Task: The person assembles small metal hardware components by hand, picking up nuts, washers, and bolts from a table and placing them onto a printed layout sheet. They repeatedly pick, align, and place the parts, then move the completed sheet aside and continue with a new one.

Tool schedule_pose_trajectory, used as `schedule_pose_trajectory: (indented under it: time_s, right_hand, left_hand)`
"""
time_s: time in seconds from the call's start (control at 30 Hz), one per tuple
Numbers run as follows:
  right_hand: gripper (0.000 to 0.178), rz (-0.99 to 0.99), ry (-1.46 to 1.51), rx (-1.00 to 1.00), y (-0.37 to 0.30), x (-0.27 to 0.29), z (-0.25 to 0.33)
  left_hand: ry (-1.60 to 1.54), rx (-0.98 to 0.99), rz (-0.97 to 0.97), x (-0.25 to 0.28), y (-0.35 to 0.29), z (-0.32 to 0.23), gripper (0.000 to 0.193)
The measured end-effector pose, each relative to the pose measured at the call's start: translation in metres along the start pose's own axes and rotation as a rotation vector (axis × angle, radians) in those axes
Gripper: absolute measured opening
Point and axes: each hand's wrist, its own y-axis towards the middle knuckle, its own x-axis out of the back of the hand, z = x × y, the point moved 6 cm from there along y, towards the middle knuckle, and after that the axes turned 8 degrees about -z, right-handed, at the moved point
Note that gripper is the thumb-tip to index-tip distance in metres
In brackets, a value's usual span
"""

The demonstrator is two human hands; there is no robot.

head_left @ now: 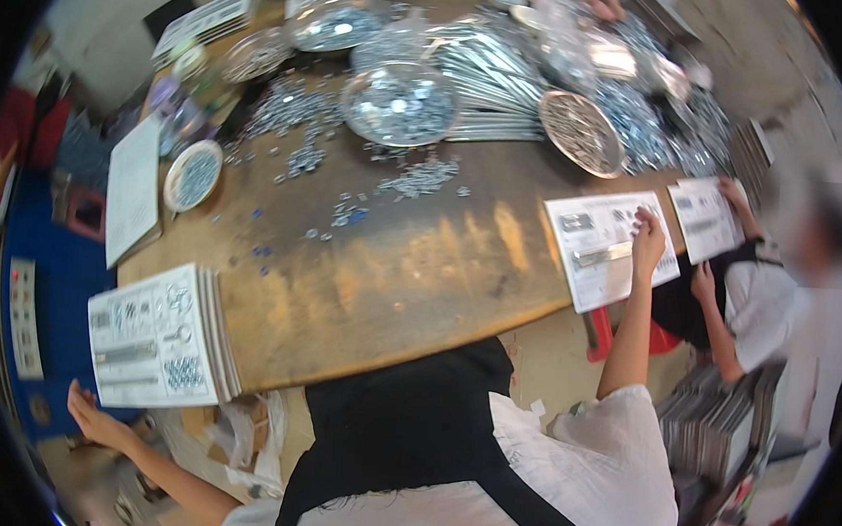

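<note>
My left hand (100,424) is at the lower left, just off the table's edge, fingers apart and holding nothing visible. Beside it stands a stack of white printed boards (151,338); the top one carries metal rods, rings and small nuts. On the right, my right hand (647,243) is over another white printed board (598,285) that overhangs the table edge. Its fingertips are pinched together; anything between them is too small to make out. A metal strip or rod piece (603,255) lies on this board next to the hand.
Metal bowls of small hardware (402,108) and [a bowl of screws] (583,136) stand on the wooden table (401,271). Behind them lie long metal rods (491,70). Loose nuts (421,178) are scattered midway. A co-worker (757,293) sits at the right, holding a board (705,221).
</note>
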Motion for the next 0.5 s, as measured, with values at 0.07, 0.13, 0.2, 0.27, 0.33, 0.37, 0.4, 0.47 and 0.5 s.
schedule_pose_trajectory:
  time_s: [0.07, 0.13, 0.2, 0.27, 0.33, 0.37, 0.4, 0.47, 0.5]
  right_hand:
    - [0.032, -0.113, -0.366, 0.132, 0.044, 0.048, -0.057]
    - [0.038, -0.121, -0.65, 0.053, 0.064, 0.064, -0.086]
    - [0.038, -0.026, -0.775, 0.032, 0.086, 0.084, -0.123]
    - [0.037, 0.041, -0.818, 0.004, 0.112, 0.108, -0.168]
    - [0.036, 0.154, -0.811, 0.01, 0.118, 0.103, -0.195]
    - [0.038, 0.157, -0.721, -0.003, 0.119, 0.096, -0.202]
    - [0.04, 0.16, -0.633, -0.016, 0.122, 0.091, -0.208]
    - [0.046, 0.167, -0.555, -0.067, 0.126, 0.093, -0.229]
    - [0.047, 0.162, -0.457, -0.08, 0.138, 0.119, -0.237]
  left_hand:
    - [-0.027, -0.081, 0.052, -0.025, -0.008, -0.023, 0.038]
    - [-0.08, -0.12, 0.118, -0.04, -0.014, -0.052, 0.034]
    - [-0.166, -0.132, 0.206, -0.063, -0.034, -0.091, 0.03]
    - [-0.163, -0.25, 0.284, -0.084, -0.052, -0.116, 0.024]
    - [-0.149, -0.392, 0.334, -0.086, -0.067, -0.149, 0.021]
    - [-0.14, -0.454, 0.363, -0.084, -0.071, -0.16, 0.019]
    - [-0.131, -0.517, 0.393, -0.081, -0.075, -0.17, 0.018]
    - [-0.119, -0.559, 0.43, -0.077, -0.082, -0.174, 0.017]
    - [-0.15, -0.552, 0.461, -0.086, -0.092, -0.163, 0.016]
